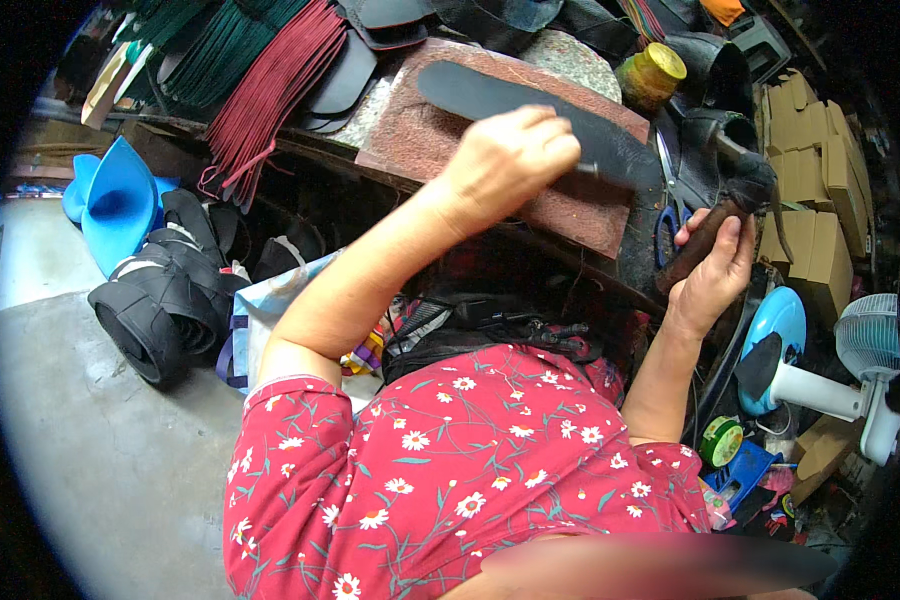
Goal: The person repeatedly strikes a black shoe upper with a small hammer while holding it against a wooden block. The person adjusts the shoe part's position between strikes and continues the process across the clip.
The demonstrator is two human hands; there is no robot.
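Observation:
A long black sole-shaped piece (485,90) lies on a worn reddish board (410,125) at the bench's near edge. My left hand (520,155) is closed above the middle of that piece. A small shiny tip shows beside its fingers, but what they hold is mostly hidden. On the right, my right hand (715,265) grips the brown wooden handle of a hammer (705,245). The dark hammer head points away from me, over black material. Scissors (667,195) with blue handles lie between the board and my right hand.
Bundles of red cords (275,85) and dark green cords (220,55) hang at the far left. A yellow jar (652,75) stands behind the board. Cardboard boxes (810,180) and a fan (868,340) are on the right. Rolled black pieces (160,300) lie at left.

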